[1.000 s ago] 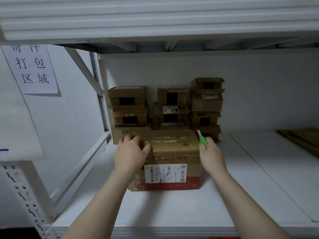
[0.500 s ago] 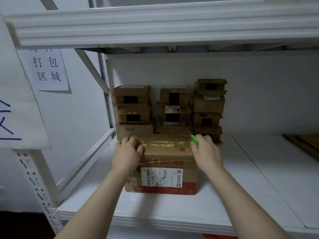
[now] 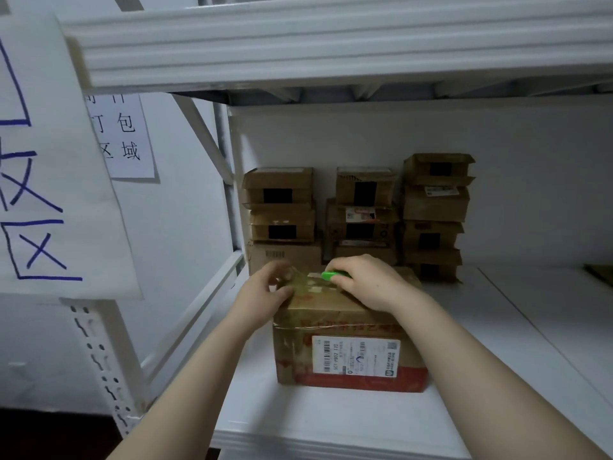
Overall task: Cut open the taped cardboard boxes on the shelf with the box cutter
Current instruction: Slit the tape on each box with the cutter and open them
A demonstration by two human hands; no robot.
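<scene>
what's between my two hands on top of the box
Head view: the green box cutter poking from the right hand, then glossy tape on the cardboard box, up to the left hand.

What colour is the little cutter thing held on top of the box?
Bright green; the small plastic box cutter shows best in the head view.

White shelf, taped box (stacked boxes behind)

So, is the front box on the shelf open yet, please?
Shut: the front box has its top flaps flat under glossy tape.
</scene>
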